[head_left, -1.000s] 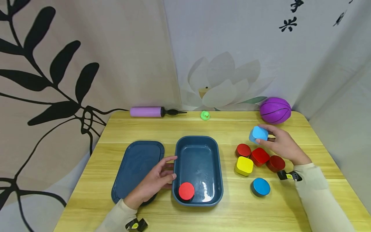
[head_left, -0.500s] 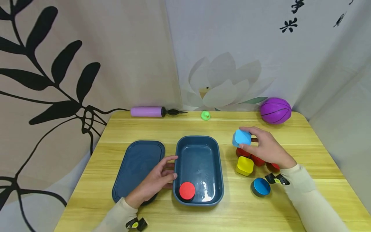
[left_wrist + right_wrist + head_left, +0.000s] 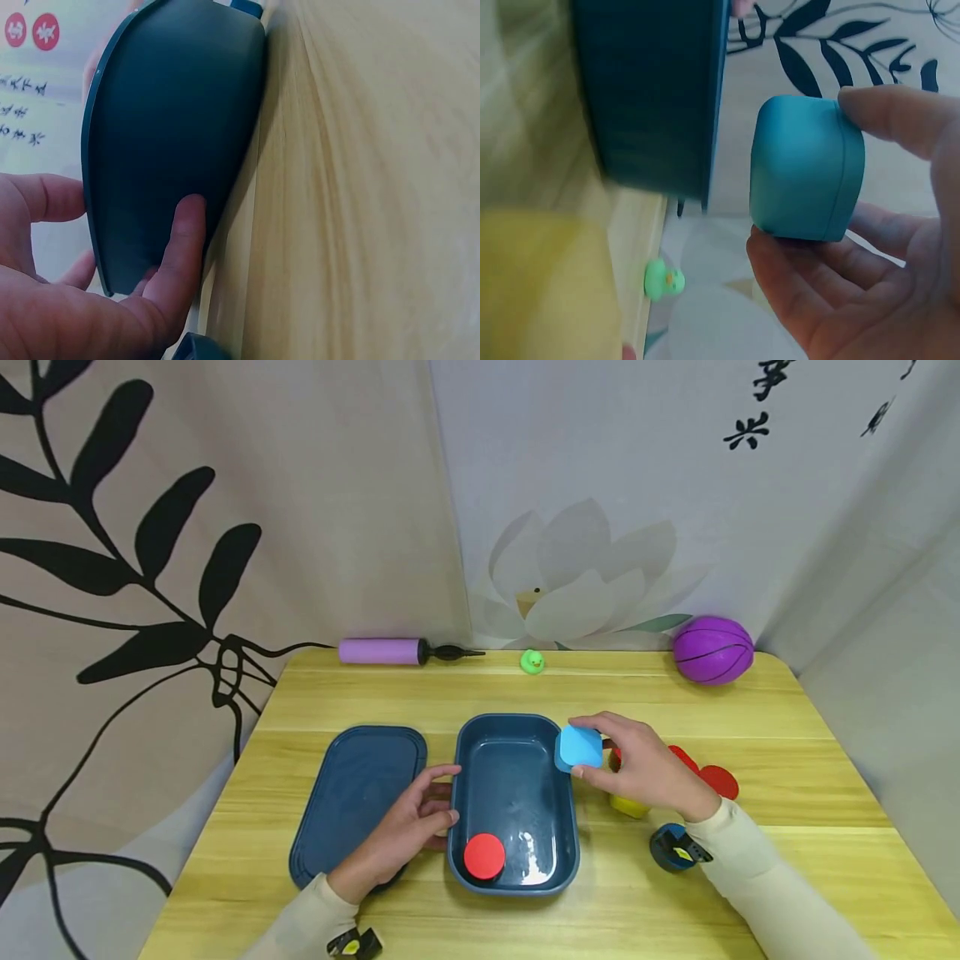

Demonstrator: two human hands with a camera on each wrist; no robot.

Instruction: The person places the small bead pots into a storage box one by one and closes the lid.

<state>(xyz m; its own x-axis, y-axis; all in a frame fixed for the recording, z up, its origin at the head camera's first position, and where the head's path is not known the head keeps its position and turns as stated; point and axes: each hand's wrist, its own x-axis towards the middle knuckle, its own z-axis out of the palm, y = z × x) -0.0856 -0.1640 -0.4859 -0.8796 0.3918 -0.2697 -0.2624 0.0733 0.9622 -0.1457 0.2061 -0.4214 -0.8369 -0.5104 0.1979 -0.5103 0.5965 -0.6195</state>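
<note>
My right hand pinches a small light blue rounded-square box between thumb and fingers, above the right rim of the dark blue container. In the right wrist view, the box has a seam near one end and is held off the container wall. A round red piece lies inside the container at its near left corner. My left hand touches the container's left side; in the left wrist view, its thumb and fingers rest against the outer wall.
A dark blue lid lies left of the container. Partly hidden by my right arm are red pieces, a yellow one and a blue round one. Along the back are a purple pump, green duck and purple ball.
My right hand has carried the light blue box leftward, from near the purple ball, past the red and yellow pieces, to the container's right rim. The left hand has stayed in place.
</note>
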